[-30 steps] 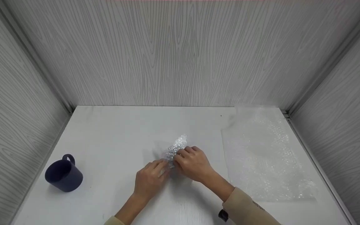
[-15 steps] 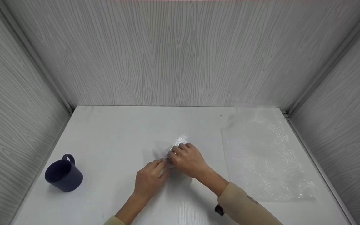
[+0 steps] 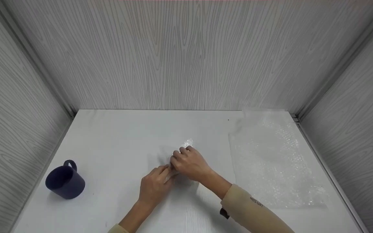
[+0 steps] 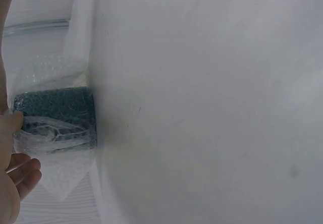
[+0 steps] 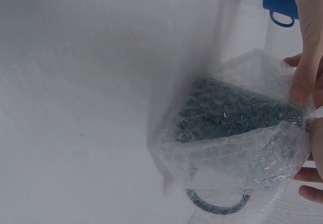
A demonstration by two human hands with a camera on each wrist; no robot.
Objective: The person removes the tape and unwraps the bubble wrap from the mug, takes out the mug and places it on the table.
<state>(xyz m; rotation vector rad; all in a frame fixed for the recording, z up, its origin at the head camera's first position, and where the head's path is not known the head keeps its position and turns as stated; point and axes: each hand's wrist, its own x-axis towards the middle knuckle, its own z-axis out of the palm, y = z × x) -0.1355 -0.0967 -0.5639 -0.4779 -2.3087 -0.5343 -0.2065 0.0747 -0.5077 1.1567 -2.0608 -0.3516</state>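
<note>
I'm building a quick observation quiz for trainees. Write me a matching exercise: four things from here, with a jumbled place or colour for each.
1. unwrapped mug
2. flat bubble wrap
3. wrapped mug
4. right sleeve

A. touched by the left hand and right hand
B. on the table, right side
C. beige with dark lettering
D. on the table, left side

Pairs: 1-D; 2-B; 3-A; 4-C

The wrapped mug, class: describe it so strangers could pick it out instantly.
On the white table, find the left hand and right hand. Both touch the wrapped mug; its clear bubble wrap sets it apart from the bare blue mug.
</note>
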